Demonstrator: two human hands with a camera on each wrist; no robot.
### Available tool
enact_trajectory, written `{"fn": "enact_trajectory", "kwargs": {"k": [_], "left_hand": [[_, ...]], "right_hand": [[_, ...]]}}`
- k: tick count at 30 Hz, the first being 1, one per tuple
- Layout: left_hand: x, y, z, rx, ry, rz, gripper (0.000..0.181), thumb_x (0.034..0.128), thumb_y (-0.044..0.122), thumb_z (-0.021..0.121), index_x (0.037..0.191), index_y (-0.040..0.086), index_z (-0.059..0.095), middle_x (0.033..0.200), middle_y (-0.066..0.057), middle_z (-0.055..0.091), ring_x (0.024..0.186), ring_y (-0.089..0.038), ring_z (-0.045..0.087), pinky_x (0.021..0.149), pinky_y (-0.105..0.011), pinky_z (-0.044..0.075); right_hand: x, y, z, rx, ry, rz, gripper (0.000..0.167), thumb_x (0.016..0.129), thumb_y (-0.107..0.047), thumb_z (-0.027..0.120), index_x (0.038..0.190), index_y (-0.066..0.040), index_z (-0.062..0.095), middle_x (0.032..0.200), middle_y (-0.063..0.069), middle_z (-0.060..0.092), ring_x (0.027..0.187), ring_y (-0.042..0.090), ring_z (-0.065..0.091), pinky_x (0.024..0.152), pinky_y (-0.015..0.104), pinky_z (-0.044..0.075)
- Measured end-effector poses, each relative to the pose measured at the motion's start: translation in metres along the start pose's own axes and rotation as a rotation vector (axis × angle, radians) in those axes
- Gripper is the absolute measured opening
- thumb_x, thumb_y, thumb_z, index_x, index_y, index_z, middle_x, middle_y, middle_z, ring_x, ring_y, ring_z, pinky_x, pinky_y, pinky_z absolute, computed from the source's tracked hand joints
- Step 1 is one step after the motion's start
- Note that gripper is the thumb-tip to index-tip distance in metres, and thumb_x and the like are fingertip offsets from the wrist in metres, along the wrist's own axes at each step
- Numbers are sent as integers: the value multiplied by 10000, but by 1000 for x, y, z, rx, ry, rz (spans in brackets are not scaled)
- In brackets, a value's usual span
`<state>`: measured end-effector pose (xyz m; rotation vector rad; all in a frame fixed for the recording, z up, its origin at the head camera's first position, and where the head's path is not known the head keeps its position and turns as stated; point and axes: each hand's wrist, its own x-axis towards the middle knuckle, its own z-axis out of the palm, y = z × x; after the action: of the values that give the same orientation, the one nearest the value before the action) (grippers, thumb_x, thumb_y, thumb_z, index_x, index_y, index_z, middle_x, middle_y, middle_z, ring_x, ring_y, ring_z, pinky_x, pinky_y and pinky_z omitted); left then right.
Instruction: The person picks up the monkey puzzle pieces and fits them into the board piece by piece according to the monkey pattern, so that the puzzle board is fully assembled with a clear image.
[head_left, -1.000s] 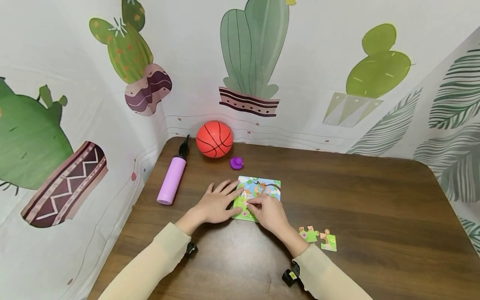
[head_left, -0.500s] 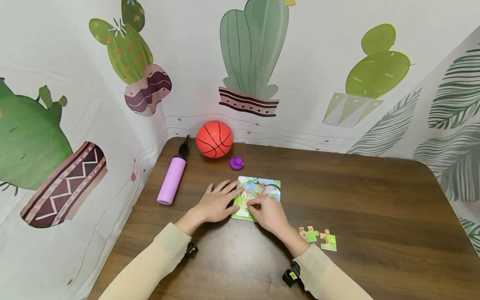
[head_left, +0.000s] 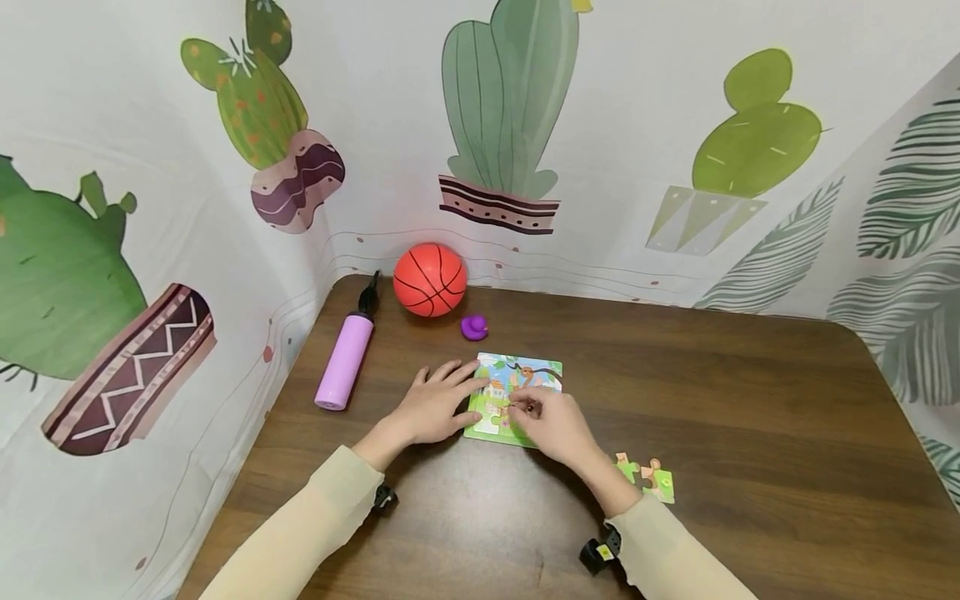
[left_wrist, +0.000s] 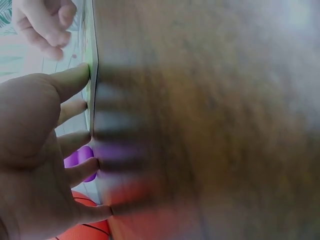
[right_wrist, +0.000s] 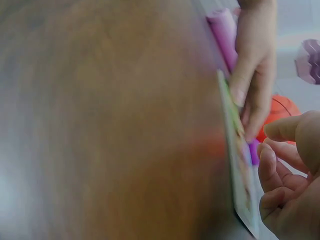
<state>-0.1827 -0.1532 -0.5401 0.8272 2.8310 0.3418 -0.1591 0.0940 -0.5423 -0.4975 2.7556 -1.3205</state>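
Observation:
A square jigsaw puzzle board lies on the table, printed with a green field, a house and a brown animal in a blue sky. Along its left edge my left hand rests with fingers spread, the thumb and some fingertips touching the board. My right hand hovers over the board's right part and hides some of it. In the right wrist view the right hand's fingers are bent with a gap to the thumb, and nothing shows between them. Two loose puzzle pieces, one beside another, lie near my right forearm, which partly covers the left one.
Beyond the board sits a purple rubber duck, with a small red basketball behind it. A pink hand pump with a black nozzle lies to the left. The brown table meets a cactus-printed cloth.
My right hand has lifted off the puzzle piece it pressed at the board's lower left and moved right, thumb and finger parting. My left hand stays in place.

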Motion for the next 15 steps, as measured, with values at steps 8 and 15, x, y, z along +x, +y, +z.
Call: {"fn": "enact_trajectory", "kwargs": {"k": [8, 15], "left_hand": [[-1, 2, 1, -67, 24, 0, 411, 1017, 414, 668, 1423, 350, 646, 1664, 4, 354, 1540, -370, 246, 1123, -760, 185], [-2, 0, 2, -50, 41, 34, 385, 1023, 427, 648, 1403, 373, 673, 1648, 6, 387, 1527, -388, 273, 1120, -746, 225]], "right_hand": [[-17, 17, -53, -27, 65, 31, 166, 970, -199, 741, 1104, -115, 791, 840, -69, 692, 611, 120, 575, 545, 293, 465], [-36, 37, -90, -61, 99, 47, 183, 983, -208, 740, 1124, -100, 784, 843, -55, 709, 612, 130, 584, 543, 292, 462]]}}
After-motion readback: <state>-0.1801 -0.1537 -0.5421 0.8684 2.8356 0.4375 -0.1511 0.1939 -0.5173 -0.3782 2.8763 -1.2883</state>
